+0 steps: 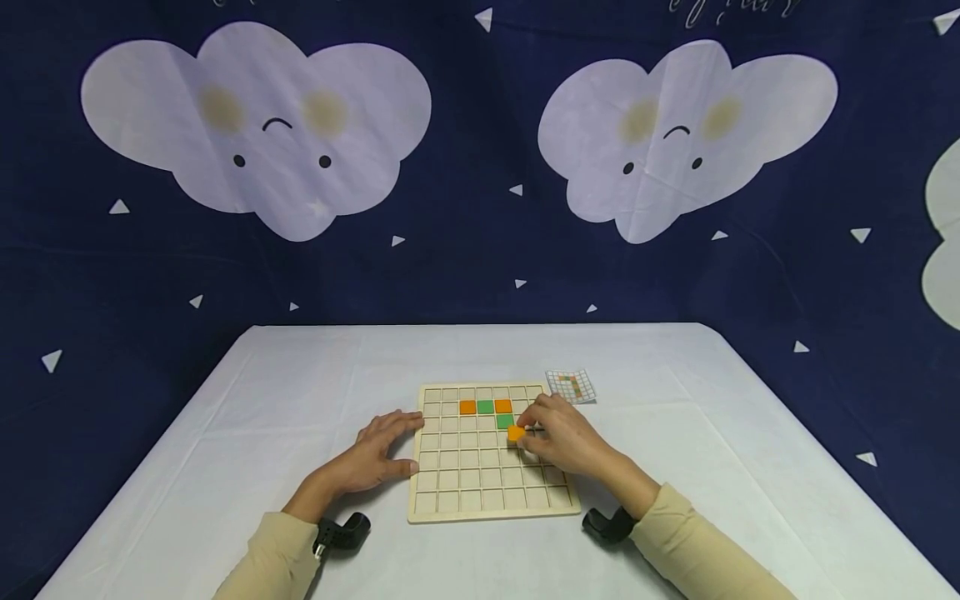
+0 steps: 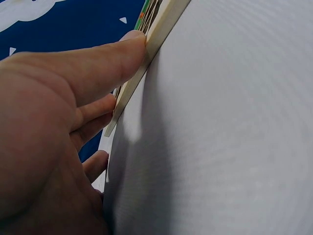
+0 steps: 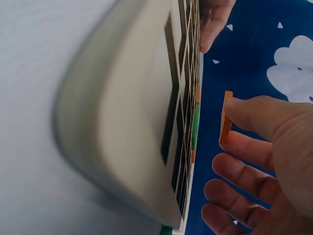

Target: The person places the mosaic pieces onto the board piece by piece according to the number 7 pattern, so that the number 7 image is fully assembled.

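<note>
A pale wooden grid board lies on the table with orange and green square tiles in it. In one row near its far side are an orange tile, a green tile and another orange tile. A second green tile sits just below the last one. Between thumb and index finger, my right hand pinches a flat orange tile, held over the board with its other fingers spread. My left hand rests at the board's left edge, fingers extended, thumb touching the rim.
Beyond the board's far right corner lies a small paper card printed with a grid and coloured squares. A white cloth covers the table. Behind it hangs a dark blue curtain with clouds. Each wrist wears a black camera mount.
</note>
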`<move>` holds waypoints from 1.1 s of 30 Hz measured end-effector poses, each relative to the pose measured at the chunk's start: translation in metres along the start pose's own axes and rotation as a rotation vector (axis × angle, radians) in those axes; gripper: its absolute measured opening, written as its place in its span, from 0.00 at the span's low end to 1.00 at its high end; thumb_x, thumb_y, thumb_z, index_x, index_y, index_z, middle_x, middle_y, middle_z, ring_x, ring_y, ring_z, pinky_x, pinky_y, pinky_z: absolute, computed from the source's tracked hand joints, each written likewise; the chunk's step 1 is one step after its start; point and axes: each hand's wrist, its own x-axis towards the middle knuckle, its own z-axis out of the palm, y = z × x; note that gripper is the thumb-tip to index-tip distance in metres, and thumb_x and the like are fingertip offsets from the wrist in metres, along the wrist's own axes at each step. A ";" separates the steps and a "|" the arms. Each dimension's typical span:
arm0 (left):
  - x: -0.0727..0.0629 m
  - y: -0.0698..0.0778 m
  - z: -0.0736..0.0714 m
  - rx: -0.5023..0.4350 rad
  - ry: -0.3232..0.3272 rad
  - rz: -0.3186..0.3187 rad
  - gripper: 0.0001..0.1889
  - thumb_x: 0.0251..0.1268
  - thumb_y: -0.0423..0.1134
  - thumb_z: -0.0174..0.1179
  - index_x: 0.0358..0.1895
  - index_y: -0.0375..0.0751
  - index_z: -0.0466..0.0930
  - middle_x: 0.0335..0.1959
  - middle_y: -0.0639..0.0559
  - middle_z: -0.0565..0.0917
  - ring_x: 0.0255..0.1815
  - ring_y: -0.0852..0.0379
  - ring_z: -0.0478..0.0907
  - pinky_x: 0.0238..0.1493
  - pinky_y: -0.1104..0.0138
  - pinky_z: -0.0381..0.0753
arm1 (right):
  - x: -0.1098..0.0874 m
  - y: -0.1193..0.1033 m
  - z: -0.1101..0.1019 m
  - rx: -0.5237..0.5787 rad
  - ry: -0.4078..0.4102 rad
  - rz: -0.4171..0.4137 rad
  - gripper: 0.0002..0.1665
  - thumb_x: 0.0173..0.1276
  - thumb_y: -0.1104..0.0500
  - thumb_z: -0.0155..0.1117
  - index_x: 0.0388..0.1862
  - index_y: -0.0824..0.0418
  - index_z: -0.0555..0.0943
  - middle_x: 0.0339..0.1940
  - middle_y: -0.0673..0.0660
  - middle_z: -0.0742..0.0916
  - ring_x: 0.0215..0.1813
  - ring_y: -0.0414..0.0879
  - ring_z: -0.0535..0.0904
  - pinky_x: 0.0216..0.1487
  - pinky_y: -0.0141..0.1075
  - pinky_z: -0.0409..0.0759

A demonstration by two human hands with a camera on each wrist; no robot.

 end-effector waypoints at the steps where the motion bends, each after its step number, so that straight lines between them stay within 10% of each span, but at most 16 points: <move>1: 0.000 0.000 0.000 0.000 0.000 -0.001 0.34 0.57 0.46 0.65 0.67 0.41 0.66 0.71 0.43 0.63 0.73 0.36 0.51 0.69 0.36 0.45 | 0.000 -0.001 0.000 0.000 -0.001 0.002 0.11 0.56 0.55 0.68 0.38 0.56 0.83 0.35 0.47 0.81 0.40 0.40 0.72 0.41 0.35 0.73; 33: 0.000 0.002 0.000 -0.004 -0.004 -0.008 0.34 0.57 0.45 0.65 0.67 0.41 0.65 0.72 0.43 0.62 0.73 0.36 0.50 0.69 0.37 0.45 | 0.012 -0.001 0.009 -0.021 -0.047 0.011 0.12 0.57 0.52 0.70 0.38 0.54 0.84 0.33 0.46 0.80 0.37 0.38 0.69 0.39 0.33 0.70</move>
